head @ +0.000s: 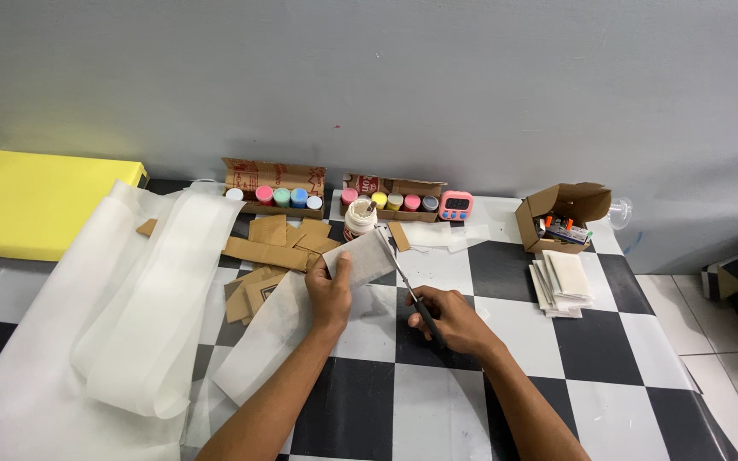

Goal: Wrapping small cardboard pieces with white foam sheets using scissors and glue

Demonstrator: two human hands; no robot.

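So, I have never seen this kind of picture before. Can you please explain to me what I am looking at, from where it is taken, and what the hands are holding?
There is no machine here. A person wears a camera on the head, so the single picture looks down at that person's own two bare hands.

The left hand holds up a strip of thin white paper. The right hand grips scissors, whose blades point at the strip.

They work over a black and white checkered table. On it lie large white sheets, cardboard pieces, two cardboard boxes of small paint pots, a white jar, a pink timer, an open box of pens, a stack of cut white pieces and a yellow board at the far left.
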